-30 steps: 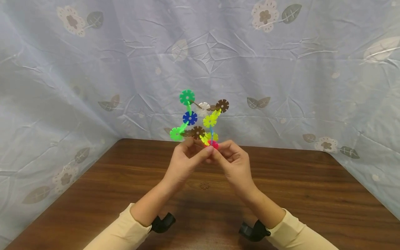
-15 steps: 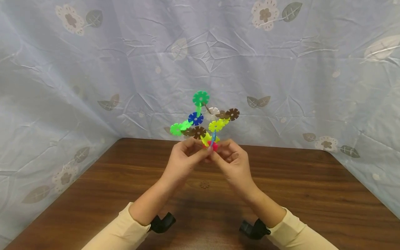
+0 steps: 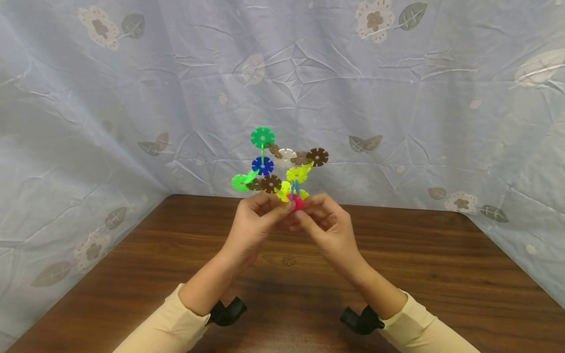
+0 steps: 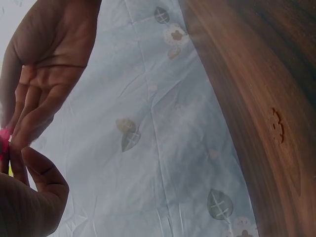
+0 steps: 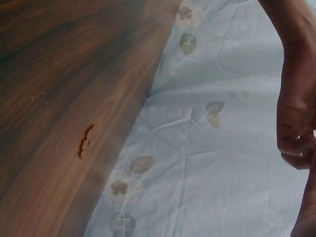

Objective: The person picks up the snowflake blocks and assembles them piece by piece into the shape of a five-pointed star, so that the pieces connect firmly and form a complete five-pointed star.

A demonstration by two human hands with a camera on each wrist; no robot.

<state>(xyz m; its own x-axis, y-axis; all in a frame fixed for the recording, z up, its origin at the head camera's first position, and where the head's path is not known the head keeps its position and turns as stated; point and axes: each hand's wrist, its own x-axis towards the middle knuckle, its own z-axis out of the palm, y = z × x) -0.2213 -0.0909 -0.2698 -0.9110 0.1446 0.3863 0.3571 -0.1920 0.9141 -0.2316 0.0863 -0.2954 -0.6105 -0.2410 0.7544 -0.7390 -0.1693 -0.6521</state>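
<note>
A chain of notched plastic discs is held up above the table in the head view. It has a green disc [image 3: 262, 138], a blue disc [image 3: 262, 166], a white disc [image 3: 287, 156], brown discs [image 3: 317, 157], yellow discs [image 3: 296, 175] and light blue ones seen edge-on. At its bottom is a pink disc [image 3: 296, 201], pinched between thumb and fingers of my left hand [image 3: 250, 223]. My right hand [image 3: 332, 228] grips the same pink disc from the other side, its thumb tip at the lower edge. Fingertips hide part of that disc.
One loose brown notched disc [image 3: 289, 260] lies flat on the wooden table [image 3: 410, 274], below the hands. A patterned cloth [image 3: 282, 63] hangs behind and along both sides. Black wrist mounts [image 3: 228, 311] sit under the forearms.
The disc chain swung right, then turned back left, and its light blue discs now show as two separate edges. My left hand has shifted slightly left. The loose brown disc stayed put.
</note>
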